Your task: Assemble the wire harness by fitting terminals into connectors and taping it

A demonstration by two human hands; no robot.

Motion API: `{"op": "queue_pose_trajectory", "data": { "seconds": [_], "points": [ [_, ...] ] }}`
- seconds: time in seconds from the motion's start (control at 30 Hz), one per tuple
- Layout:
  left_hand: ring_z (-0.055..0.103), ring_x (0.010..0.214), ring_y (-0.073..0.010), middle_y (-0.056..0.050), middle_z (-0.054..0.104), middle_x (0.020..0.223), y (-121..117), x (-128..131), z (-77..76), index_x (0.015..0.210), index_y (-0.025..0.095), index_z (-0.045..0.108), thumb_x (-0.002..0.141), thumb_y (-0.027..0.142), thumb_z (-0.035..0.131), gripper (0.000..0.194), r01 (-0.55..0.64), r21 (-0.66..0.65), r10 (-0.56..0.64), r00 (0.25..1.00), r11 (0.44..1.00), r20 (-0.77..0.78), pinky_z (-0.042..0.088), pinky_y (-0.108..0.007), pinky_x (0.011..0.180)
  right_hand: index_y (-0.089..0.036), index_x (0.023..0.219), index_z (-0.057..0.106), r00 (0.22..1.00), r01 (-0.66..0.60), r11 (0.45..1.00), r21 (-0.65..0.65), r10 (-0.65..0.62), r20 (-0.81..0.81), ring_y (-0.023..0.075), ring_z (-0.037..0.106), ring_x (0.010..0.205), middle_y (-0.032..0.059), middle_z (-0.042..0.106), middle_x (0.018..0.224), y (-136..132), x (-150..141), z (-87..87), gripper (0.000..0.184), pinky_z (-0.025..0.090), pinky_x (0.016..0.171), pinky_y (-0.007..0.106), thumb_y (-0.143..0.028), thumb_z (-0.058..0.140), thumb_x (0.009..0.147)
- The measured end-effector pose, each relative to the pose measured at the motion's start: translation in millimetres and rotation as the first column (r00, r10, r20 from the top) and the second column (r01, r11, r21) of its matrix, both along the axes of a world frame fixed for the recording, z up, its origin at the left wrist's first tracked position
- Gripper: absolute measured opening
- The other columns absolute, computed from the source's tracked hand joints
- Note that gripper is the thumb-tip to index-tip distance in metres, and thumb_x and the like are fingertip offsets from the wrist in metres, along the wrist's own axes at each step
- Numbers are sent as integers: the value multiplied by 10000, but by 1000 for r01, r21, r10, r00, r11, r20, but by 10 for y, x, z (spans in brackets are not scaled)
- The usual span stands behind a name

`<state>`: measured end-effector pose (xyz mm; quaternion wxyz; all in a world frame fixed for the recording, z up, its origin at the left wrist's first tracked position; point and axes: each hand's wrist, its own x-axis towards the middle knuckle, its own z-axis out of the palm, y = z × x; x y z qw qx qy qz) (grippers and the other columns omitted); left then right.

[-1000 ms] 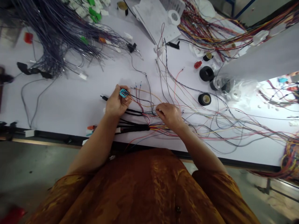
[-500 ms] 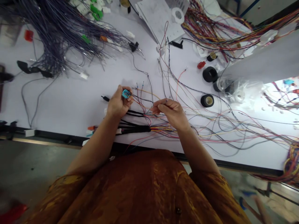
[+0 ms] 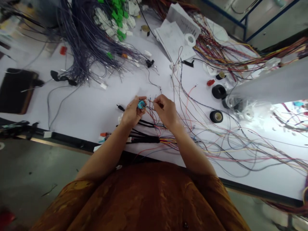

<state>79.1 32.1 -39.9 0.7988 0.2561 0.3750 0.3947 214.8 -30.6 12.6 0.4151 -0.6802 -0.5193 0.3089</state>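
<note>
My left hand (image 3: 132,112) grips a small blue multi-pin connector (image 3: 141,104) between thumb and fingers, its holes facing up. Thin coloured wires (image 3: 154,117) run from the connector down past my palm. My right hand (image 3: 166,112) is close beside it, its fingertips pinched on a thin wire end (image 3: 151,100) right at the connector. Below both hands lies a wiring harness with a black sleeved trunk (image 3: 144,140), and its colored leads fan out to the right across the white table (image 3: 72,106).
A dark wire bundle (image 3: 84,38) and green-and-white connectors (image 3: 115,16) lie at the far left. Papers (image 3: 174,38) sit at the back. Black tape rolls (image 3: 218,116) stand right, beside a grey panel (image 3: 271,81). Loose wires spread rightward.
My right hand has moved left, from beside the harness to the blue connector, and now pinches a wire there. The whole view has shifted, with more of the far table showing.
</note>
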Motion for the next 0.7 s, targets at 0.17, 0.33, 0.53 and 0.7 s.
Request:
{"op": "queue_pose_trajectory", "data": {
  "seconds": [0.17, 0.33, 0.53, 0.7],
  "points": [
    [479, 484, -37, -20, 625, 739, -12, 7, 61, 901, 146, 701, 918, 423, 611, 292, -10, -3, 10, 1000, 1000, 18, 372, -168, 433, -206, 772, 530, 1000, -7, 1000, -8, 7, 20, 97, 454, 578, -48, 516, 630, -3, -72, -117, 80, 368, 576, 239, -221, 530, 850],
    [499, 511, -45, -20, 627, 754, -21, -10, 87, 913, 145, 707, 902, 413, 634, 278, -5, 16, 5, 1000, 1000, -4, 403, -172, 465, -203, 754, 533, 998, 25, 1000, 15, -26, 59, 97, 451, 570, -49, 513, 616, -79, -120, -119, 101, 361, 585, 239, -232, 542, 851],
    [508, 561, -55, -29, 630, 790, -28, -33, 42, 937, 154, 719, 852, 460, 682, 319, 5, 97, -2, 1000, 995, -29, 424, -168, 501, -200, 739, 527, 998, 34, 998, 49, -37, 49, 90, 457, 561, -55, 503, 607, -115, -139, -119, 107, 349, 578, 234, -187, 547, 843],
    [491, 597, -68, -33, 624, 835, -44, -59, -47, 976, 177, 730, 820, 559, 679, 415, 43, 240, -18, 994, 970, -109, 425, -178, 519, -201, 761, 587, 997, 28, 995, 93, -34, 62, 100, 498, 623, -26, 544, 695, -125, -158, -164, 100, 383, 621, 240, -186, 563, 857]
  ]
}}
